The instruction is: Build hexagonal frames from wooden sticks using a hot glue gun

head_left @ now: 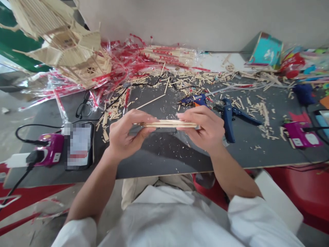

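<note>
A short bundle of thin wooden sticks (pixel 167 124) is held level above the dark table, one end in each hand. My left hand (pixel 130 132) pinches the left end between thumb and fingers. The right end is gripped the same way by my right hand (pixel 204 127). Just behind the right hand lies a blue glue gun (pixel 192 100) with an orange trigger. Blue-handled cutters (pixel 229 120) rest to the right of that hand. Fingertips cover both ends of the bundle.
Cut stick pieces (pixel 185 80) litter the dark table (pixel 164 151). A stick-built model (pixel 69 51) and red-striped plastic wrapping (pixel 123 61) stand at back left. A phone (pixel 79 145), glasses (pixel 84 105) and a purple power adapter (pixel 50 149) lie left; another purple adapter (pixel 302 134) is right.
</note>
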`<control>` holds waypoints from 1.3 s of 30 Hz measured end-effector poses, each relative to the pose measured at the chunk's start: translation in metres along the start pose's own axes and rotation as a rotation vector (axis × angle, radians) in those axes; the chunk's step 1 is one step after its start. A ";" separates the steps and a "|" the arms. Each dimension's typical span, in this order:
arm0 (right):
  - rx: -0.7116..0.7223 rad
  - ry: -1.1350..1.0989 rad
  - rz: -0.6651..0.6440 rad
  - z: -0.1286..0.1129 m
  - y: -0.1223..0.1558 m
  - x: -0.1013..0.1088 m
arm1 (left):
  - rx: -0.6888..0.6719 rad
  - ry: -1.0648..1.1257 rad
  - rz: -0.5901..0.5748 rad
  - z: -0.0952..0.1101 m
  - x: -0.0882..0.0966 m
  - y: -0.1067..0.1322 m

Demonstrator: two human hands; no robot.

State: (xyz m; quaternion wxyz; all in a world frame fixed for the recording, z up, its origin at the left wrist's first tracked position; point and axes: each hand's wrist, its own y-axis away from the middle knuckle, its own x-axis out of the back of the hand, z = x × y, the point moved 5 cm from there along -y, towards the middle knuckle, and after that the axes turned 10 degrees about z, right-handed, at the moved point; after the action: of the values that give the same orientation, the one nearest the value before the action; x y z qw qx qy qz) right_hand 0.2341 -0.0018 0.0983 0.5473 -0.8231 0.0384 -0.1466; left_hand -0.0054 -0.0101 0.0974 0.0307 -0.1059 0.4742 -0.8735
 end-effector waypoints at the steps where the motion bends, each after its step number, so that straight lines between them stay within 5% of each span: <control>1: 0.024 0.006 0.014 -0.003 0.000 -0.001 | -0.007 -0.025 -0.002 0.001 -0.001 0.000; 10: -0.009 -0.051 0.067 -0.009 0.003 -0.005 | -0.097 -0.169 0.058 0.007 -0.008 -0.001; 39: -0.106 -0.096 0.081 -0.008 0.004 -0.008 | -0.026 -0.238 0.063 0.011 -0.004 -0.002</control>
State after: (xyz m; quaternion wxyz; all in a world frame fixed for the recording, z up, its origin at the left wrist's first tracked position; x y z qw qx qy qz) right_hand 0.2249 -0.0087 0.0955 0.5097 -0.8548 0.0528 -0.0824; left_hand 0.0014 -0.0171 0.1044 0.1130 -0.1943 0.4814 -0.8472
